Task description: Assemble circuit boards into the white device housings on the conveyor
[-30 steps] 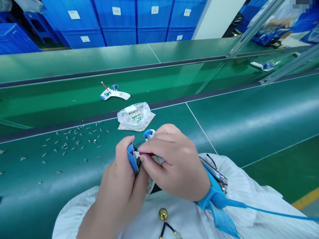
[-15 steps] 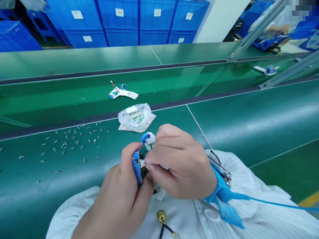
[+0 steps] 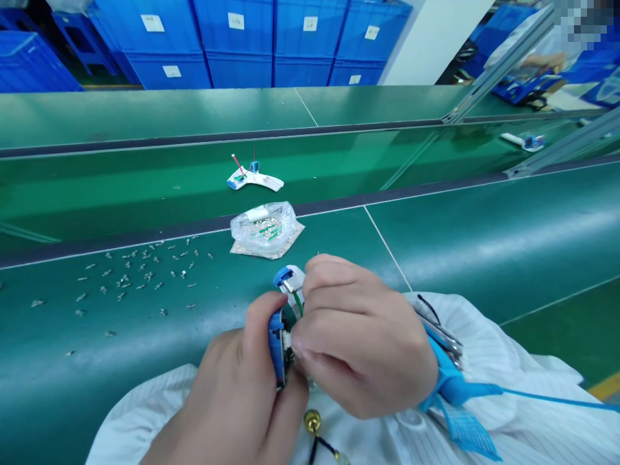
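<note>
The fingers of the right hand [image 3: 363, 342] are curled and pressed close together, their tips pinching at a small white connector [image 3: 287, 339] on the open side of a blue-edged plastic housing [image 3: 278, 347]. The left hand [image 3: 227, 394] grips that housing from below, its thumb upright against the blue edge and its other fingers mostly hidden, so I can't tell how they sit. The housing is held up just in front of the person's chest, above the near edge of a green conveyor belt [image 3: 484, 258]. Just above the right hand's knuckles sits a white part with a blue cap [image 3: 289, 279], and a green wire [image 3: 298, 303] runs down from it toward the housing. Farther out on the belt, to the left, lie dozens of small metal pieces [image 3: 135, 278], scattered loose. Beside them a clear plastic bag [image 3: 265, 229] of similar parts rests on a beige sheet [image 3: 252, 250]. Beyond, on a farther stretch of belt, lies a curved white piece [image 3: 259, 181] with a red stick. A blue wrist strap [image 3: 455, 381] circles the right wrist over a white striped sleeve [image 3: 484, 342], and stacked blue crates [image 3: 237, 39] line the far wall.
</note>
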A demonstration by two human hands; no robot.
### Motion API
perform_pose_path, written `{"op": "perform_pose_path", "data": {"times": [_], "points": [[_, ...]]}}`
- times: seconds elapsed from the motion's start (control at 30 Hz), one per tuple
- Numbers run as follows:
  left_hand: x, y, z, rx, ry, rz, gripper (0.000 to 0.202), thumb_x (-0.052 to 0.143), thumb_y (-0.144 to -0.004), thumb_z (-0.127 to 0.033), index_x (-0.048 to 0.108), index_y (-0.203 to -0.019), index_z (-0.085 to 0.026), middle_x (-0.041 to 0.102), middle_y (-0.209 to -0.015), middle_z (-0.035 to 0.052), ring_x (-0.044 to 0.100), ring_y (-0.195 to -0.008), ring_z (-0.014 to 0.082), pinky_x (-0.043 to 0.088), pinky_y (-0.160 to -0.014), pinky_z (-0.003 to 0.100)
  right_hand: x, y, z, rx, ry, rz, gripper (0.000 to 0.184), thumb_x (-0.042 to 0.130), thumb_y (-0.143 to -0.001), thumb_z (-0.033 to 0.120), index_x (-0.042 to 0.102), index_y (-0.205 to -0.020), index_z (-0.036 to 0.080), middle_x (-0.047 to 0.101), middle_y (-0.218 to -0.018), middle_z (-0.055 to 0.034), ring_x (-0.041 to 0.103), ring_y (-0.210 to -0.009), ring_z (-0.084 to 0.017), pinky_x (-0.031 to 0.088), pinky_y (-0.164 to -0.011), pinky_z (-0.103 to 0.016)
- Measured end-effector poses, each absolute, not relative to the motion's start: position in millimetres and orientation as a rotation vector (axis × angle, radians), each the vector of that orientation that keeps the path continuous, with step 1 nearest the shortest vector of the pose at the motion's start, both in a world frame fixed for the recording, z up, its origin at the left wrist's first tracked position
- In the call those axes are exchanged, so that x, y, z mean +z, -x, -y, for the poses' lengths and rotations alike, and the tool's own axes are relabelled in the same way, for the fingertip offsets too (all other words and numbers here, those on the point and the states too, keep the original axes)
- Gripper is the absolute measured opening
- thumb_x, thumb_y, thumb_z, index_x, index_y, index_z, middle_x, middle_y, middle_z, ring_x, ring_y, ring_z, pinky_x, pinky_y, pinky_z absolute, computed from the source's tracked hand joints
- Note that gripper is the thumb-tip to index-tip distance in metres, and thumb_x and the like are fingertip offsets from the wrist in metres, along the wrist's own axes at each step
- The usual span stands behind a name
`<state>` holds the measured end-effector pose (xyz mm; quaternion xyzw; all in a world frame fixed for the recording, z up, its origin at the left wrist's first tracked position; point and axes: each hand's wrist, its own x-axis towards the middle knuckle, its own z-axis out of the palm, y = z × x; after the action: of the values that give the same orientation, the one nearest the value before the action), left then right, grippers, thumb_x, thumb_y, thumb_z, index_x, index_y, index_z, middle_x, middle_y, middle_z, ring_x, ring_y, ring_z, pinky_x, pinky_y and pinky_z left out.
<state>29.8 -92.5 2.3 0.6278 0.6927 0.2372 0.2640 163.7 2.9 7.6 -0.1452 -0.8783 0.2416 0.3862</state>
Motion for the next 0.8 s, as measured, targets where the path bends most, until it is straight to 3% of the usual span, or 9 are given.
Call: {"op": "perform_pose_path", "data": {"times": [0.23,0.4,0.5,0.6,0.7,0.8], "points": [[-6.4,-29.1,88.6,0.783,-1.776,-1.778,0.039,0.046,-0.084,-0.027,0.035,-0.121,-0.025,0.068,-0.068,-0.0007,0.064,-0.050,0.0225,0.040,-0.045,0.029,3.3,-163.4,-4.9,0.703,0.409,2.181,0.025,0.044,-0.076,0.002,0.049,-0.058,0.019,0.049,-0.052,0.0030,0.038,-0.056,-0.010,0.040,-0.061,-0.027],[-6.5,-34.2,84.1,0.720,-1.612,-1.896,0.048,0.042,-0.088,-0.037,0.029,-0.133,-0.024,0.066,-0.075,0.0004,0.064,-0.058,0.0202,0.042,-0.050,0.028,-2.2,-169.6,-22.6,0.899,0.442,2.162,0.018,0.055,-0.076,0.005,0.058,-0.063,0.016,0.060,-0.057,0.0025,0.049,-0.057,-0.008,0.043,-0.062,-0.023],[-8.5,-32.3,79.9,0.666,-1.517,-1.982,0.058,0.042,-0.087,-0.044,0.025,-0.139,-0.023,0.065,-0.096,0.0054,0.065,-0.069,0.0196,0.043,-0.053,0.028,-12.2,-178.5,-67.7,0.915,0.784,2.086,0.013,0.059,-0.076,0.010,0.062,-0.064,0.014,0.063,-0.061,0.0015,0.053,-0.058,-0.008,0.041,-0.056,-0.020],[-13.7,-27.4,75.6,0.596,-1.466,-1.946,0.056,0.043,-0.085,-0.044,0.035,-0.137,-0.025,0.064,-0.100,0.0051,0.063,-0.066,0.0177,0.042,-0.052,0.027,-26.4,-189.1,-142.2,0.727,1.326,1.856,0.012,0.061,-0.076,0.019,0.066,-0.072,0.009,0.063,-0.062,0.0010,0.053,-0.056,-0.007,0.039,-0.054,-0.019],[-20.1,-24.0,72.0,0.511,-1.493,-1.812,0.052,0.048,-0.081,-0.039,0.050,-0.131,-0.025,0.068,-0.096,0.0049,0.062,-0.067,0.0186,0.042,-0.053,0.027,-39.0,-200.2,-217.2,0.524,1.643,1.692,0.037,0.040,-0.091,0.027,0.067,-0.092,0.002,0.067,-0.085,-0.0042,0.061,-0.075,-0.011,0.043,-0.067,-0.020],[-26.0,-21.3,67.1,0.398,-1.551,-1.692,0.049,0.053,-0.076,-0.033,0.060,-0.124,-0.025,0.071,-0.094,0.0058,0.064,-0.075,0.0214,0.046,-0.060,0.027,-54.4,-200.8,-261.6,0.473,1.805,1.682,0.028,0.051,-0.093,0.033,0.059,-0.112,0.013,0.061,-0.111,-0.0073,0.061,-0.095,-0.018,0.052,-0.083,-0.035]]}}
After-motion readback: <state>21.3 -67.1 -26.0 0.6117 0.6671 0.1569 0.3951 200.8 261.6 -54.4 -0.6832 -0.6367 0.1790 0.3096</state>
